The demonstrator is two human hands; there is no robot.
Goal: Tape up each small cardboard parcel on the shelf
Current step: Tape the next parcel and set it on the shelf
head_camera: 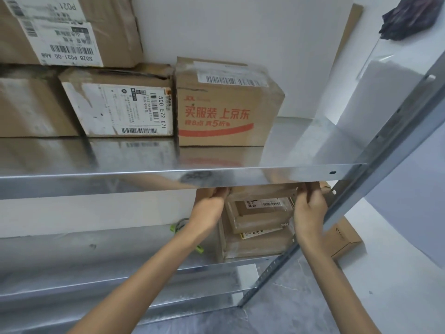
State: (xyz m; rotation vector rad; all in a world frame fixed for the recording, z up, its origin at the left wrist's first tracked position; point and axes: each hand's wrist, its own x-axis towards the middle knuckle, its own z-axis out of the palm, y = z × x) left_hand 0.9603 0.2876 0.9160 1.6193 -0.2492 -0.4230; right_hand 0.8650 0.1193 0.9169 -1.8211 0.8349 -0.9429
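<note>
Hands (209, 208) (310, 208) on labelled brown parcel (260, 214)

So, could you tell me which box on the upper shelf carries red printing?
The rightmost box; the box beside it shows a white barcode label, and none other has red lettering.

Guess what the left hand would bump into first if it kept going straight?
Probably the cardboard parcel: the left hand points at its top left edge. The upper shelf's rim hides the fingertips, so depth is unclear.
</note>
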